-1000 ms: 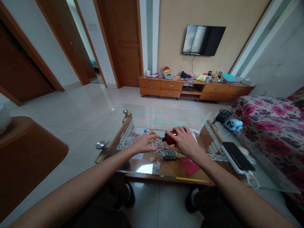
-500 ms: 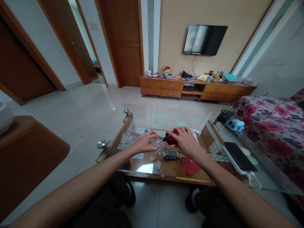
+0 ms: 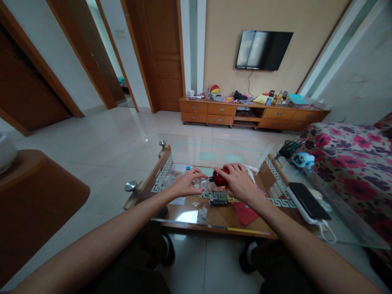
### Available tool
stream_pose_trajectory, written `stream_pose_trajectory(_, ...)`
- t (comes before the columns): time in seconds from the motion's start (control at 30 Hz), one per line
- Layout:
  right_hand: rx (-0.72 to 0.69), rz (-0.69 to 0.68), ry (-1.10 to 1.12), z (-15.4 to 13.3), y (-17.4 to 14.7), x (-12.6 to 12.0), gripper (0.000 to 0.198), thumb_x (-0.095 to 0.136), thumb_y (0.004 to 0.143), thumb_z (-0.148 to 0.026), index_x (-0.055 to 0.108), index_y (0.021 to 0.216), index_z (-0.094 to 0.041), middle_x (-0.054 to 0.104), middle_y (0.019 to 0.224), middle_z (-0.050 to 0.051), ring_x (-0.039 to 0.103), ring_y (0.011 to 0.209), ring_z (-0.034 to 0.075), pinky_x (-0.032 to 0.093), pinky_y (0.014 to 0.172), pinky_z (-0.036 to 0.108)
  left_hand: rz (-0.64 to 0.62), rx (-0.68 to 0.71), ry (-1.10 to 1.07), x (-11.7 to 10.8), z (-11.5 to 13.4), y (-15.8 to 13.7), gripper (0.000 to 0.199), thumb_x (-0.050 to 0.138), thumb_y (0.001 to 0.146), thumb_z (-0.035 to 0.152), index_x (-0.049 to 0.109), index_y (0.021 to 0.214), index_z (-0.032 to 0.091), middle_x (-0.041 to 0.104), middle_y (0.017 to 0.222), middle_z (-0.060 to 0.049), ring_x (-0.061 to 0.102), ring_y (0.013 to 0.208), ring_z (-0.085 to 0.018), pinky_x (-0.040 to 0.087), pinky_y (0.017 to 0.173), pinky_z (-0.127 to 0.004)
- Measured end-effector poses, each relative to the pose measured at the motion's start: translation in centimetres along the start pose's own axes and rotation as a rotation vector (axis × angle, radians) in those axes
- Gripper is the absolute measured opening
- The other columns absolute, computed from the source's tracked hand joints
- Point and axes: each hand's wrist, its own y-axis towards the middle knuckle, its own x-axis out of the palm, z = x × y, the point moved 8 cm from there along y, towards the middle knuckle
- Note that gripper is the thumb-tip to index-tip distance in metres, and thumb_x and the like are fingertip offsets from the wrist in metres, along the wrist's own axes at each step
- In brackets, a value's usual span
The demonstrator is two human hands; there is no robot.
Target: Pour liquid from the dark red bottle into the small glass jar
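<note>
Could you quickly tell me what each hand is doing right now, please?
Left hand: fingers curled on a small clear container, pinching it.
Right hand: closed around a tipped dark red bottle, neck toward the container.

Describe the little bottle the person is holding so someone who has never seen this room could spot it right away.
Start at the glass coffee table in front of the flowered sofa. Above its middle, the right hand holds a small reddish-brown bottle tipped sideways, its dark neck pointing toward the left hand. It is the only dark red, translucent thing there; the item at the left hand is clear.
</note>
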Motion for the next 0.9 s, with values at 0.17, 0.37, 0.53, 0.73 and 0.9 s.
stream_pose_trajectory(0.17,-0.008,0.003,-0.073,-0.12,-0.06,-0.08,0.081,0.069,0.08,-0.018,0.043,0.155,-0.031,0.06,0.131,0.012,0.048,0.118,0.034,0.034,0.103,0.049,-0.003,-0.009,-0.008,-0.03,0.02,0.03,0.053,0.081,0.078,0.027,0.07,0.13,0.033,0.058,0.124,-0.007,0.061,0.116,-0.026,0.053,0.107,-0.049)
stream_pose_trajectory(0.37,-0.013,0.009,-0.089,-0.22,-0.07,-0.17,0.078,0.069,0.081,-0.02,0.044,0.154,-0.031,0.06,0.131,0.012,0.048,0.117,0.033,0.035,0.103,0.048,-0.007,-0.015,-0.018,-0.06,-0.02,-0.01,0.051,0.081,0.078,0.028,0.071,0.128,0.033,0.058,0.124,-0.007,0.061,0.116,-0.027,0.053,0.107,-0.049)
stream_pose_trajectory(0.53,-0.013,0.007,-0.1,-0.35,-0.03,-0.25,0.076,0.069,0.083,-0.022,0.044,0.154,-0.03,0.06,0.129,0.012,0.048,0.116,0.033,0.034,0.103,0.048,-0.002,-0.002,-0.032,-0.07,0.07,0.0,0.052,0.081,0.078,0.027,0.071,0.128,0.032,0.058,0.124,-0.008,0.06,0.117,-0.027,0.052,0.109,-0.048)
stream_pose_trajectory(0.73,-0.02,0.013,-0.114,-0.49,-0.01,-0.32,0.074,0.07,0.084,-0.023,0.046,0.153,-0.031,0.06,0.129,0.012,0.048,0.117,0.032,0.033,0.103,0.047,-0.029,-0.018,-0.011,-0.32,0.24,-0.07,0.051,0.082,0.08,0.032,0.071,0.129,0.033,0.057,0.126,-0.006,0.061,0.116,-0.026,0.052,0.108,-0.048)
stream_pose_trajectory(0.9,-0.026,0.024,-0.108,-0.68,0.16,-0.39,0.069,0.069,0.087,-0.025,0.047,0.153,-0.031,0.06,0.128,0.012,0.048,0.115,0.032,0.033,0.102,0.047,-0.041,-0.018,-0.015,-0.67,0.06,-0.44,0.05,0.081,0.083,0.036,0.069,0.131,0.033,0.057,0.128,-0.007,0.061,0.117,-0.027,0.052,0.107,-0.049)
